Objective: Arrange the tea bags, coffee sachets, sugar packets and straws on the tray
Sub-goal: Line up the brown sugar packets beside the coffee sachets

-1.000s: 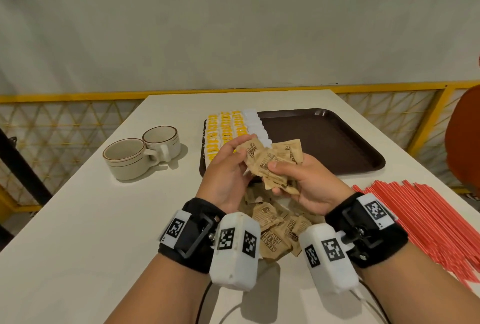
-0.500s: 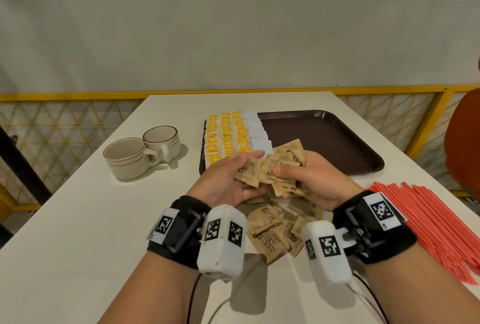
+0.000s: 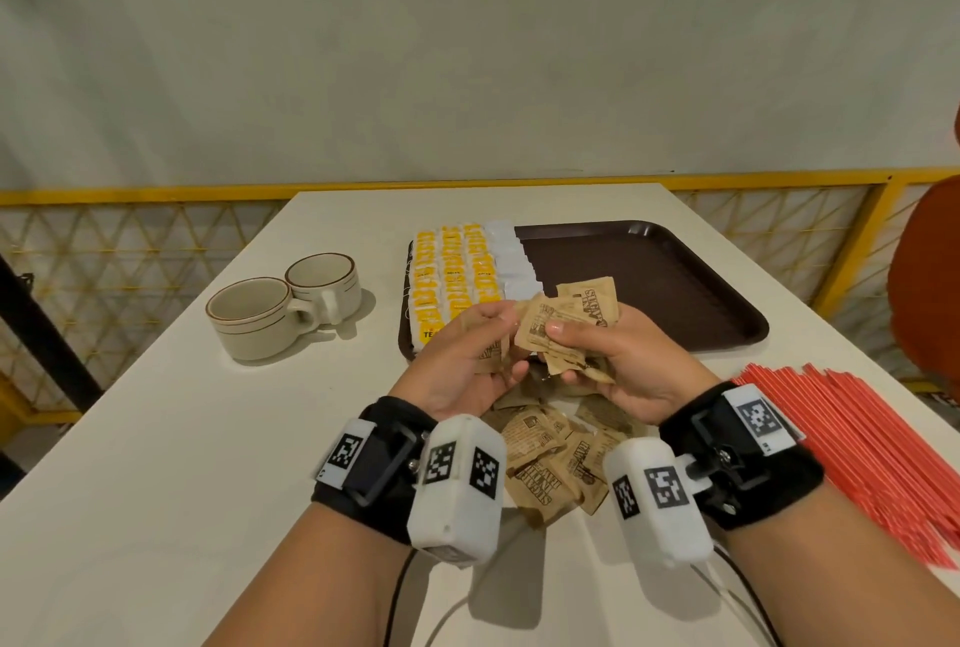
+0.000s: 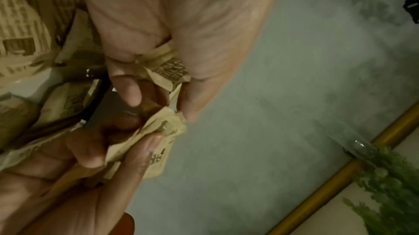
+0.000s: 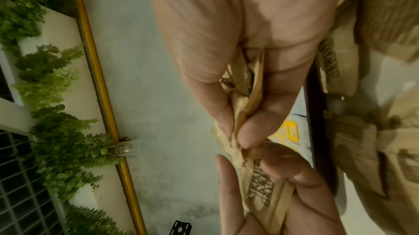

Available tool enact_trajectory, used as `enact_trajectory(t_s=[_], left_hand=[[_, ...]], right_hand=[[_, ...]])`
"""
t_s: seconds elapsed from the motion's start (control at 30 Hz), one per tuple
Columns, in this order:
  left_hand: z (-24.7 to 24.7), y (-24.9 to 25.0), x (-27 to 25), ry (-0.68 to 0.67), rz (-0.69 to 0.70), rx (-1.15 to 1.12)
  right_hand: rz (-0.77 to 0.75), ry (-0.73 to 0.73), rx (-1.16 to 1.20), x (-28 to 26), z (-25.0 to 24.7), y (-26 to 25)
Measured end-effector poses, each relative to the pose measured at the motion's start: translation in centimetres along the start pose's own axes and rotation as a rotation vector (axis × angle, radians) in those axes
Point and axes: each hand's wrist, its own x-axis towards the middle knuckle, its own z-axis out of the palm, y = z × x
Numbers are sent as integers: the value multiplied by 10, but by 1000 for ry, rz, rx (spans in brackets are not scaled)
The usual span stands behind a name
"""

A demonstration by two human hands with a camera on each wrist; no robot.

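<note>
Both hands hold brown sugar packets (image 3: 566, 329) just in front of the dark brown tray (image 3: 649, 283). My left hand (image 3: 470, 350) curls round a packet (image 4: 167, 70) in its palm. My right hand (image 3: 613, 360) pinches a small stack (image 5: 244, 95) between thumb and fingers. More brown packets (image 3: 550, 459) lie heaped on the table under my wrists. Rows of yellow tea bags (image 3: 452, 272) and white sachets (image 3: 509, 257) fill the tray's left end. Red straws (image 3: 857, 438) lie in a pile at the right.
Two cream cups (image 3: 283, 303) stand on the white table (image 3: 156, 438) left of the tray. A yellow railing (image 3: 779, 176) runs behind the table. An orange chair back (image 3: 930, 283) is at the far right edge.
Both hands have kept shuffling the sugar packets between them, staying in front of the tray. The left hand has drawn a packet into its palm.
</note>
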Motion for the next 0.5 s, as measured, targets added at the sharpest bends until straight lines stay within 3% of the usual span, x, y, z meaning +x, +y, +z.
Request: enact_trajectory(t_s=[0.3,0.5], left_hand=[[1,-2,-1,55,30,84],[-3,2,1,195,125,49]], right_hand=[[3,-63,-17,0,4,6],[-9,92,65,2,-5,-3]])
